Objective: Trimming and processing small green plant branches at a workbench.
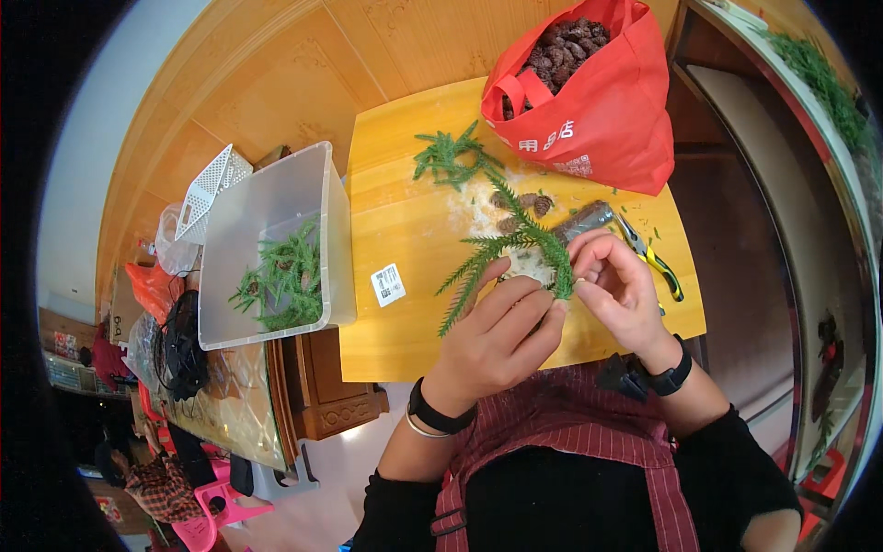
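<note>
My left hand [504,333] is closed around the lower end of a green needle-leaved sprig [553,252], whose stems fan out up and to the left over the table. Close beside it, my right hand [618,287] pinches thumb and forefinger together at the sprig's cut end. Something small and pale shows at those fingertips, too small to name. Just beyond my hands lie a few brown pine cones [528,201] and a dark cylindrical bundle [585,221]. Yellow-and-black pliers [655,260] rest to the right of my right hand.
A red bag [607,115] full of pine cones stands at the table's far right. Another sprig [451,158] lies at the back of the yellow table [386,184], and a white label [388,284] at left. Left of it, a clear bin [340,244] holds green sprigs.
</note>
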`<state>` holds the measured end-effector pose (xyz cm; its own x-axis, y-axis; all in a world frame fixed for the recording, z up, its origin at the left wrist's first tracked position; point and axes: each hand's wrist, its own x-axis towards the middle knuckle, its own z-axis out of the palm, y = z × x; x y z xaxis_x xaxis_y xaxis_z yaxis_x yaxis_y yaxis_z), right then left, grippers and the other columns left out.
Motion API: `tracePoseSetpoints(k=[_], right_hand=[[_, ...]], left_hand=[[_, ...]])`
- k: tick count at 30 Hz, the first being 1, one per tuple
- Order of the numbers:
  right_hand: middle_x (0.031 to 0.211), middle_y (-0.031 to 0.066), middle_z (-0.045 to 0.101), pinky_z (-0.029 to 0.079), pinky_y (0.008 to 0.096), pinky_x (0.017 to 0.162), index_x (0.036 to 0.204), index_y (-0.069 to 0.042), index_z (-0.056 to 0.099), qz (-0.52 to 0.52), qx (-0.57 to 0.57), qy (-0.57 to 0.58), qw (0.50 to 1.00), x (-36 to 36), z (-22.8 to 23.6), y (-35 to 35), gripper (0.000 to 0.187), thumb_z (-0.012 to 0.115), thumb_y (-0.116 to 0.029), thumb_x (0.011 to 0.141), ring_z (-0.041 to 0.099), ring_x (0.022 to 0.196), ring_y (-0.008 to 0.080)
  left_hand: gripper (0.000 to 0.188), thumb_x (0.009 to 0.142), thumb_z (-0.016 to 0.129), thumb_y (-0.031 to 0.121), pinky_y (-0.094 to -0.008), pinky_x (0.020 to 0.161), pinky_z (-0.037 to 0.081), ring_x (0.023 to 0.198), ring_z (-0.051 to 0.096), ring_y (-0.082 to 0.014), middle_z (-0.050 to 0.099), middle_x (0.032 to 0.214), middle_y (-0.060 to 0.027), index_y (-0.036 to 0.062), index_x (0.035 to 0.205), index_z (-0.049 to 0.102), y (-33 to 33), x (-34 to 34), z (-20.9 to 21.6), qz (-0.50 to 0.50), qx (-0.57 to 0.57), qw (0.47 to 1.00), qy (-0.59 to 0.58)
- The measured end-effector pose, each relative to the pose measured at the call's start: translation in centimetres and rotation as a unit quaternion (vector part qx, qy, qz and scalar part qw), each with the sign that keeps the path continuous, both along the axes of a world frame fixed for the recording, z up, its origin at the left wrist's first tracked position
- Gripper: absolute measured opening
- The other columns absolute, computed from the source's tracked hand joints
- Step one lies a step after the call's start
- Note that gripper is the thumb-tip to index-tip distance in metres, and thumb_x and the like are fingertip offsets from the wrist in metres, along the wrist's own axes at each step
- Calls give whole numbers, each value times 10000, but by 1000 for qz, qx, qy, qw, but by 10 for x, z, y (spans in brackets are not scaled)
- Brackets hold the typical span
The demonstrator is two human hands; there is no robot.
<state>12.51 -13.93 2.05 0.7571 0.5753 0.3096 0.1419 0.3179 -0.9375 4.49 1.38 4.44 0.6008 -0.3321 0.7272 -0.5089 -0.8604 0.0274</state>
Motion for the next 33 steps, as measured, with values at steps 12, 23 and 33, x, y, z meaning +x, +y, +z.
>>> tracePoseSetpoints(k=[12, 23, 33], right_hand=[[967, 17, 453, 347, 174, 700, 863, -57, 467, 38, -1, 101, 994, 2, -3, -4, 146, 524, 24, 754, 413, 795, 27], [982, 37, 466, 365, 211, 773, 920, -45, 481, 66, 61, 125, 988, -1, 1, 1, 173, 528, 26, 769, 438, 854, 66], [1007, 48, 474, 387, 231, 795, 983, -45, 465, 77, 73, 116, 988, -1, -2, 0, 247, 543, 51, 770, 476, 914, 90]], left_hand=[[155, 636, 622, 86, -403, 857, 417, 790, 558, -163, 579, 795, 3, 120, 787, 637, -1, 0, -2, -4, -21, 1000, 16], [152, 652, 607, 107, -433, 840, 427, 813, 557, -190, 572, 804, -16, 101, 804, 619, 8, 4, -12, -18, -73, 997, 19], [190, 614, 666, -15, -444, 880, 421, 791, 566, -221, 587, 781, -36, 90, 761, 607, 6, 9, -22, -44, -188, 980, 46]])
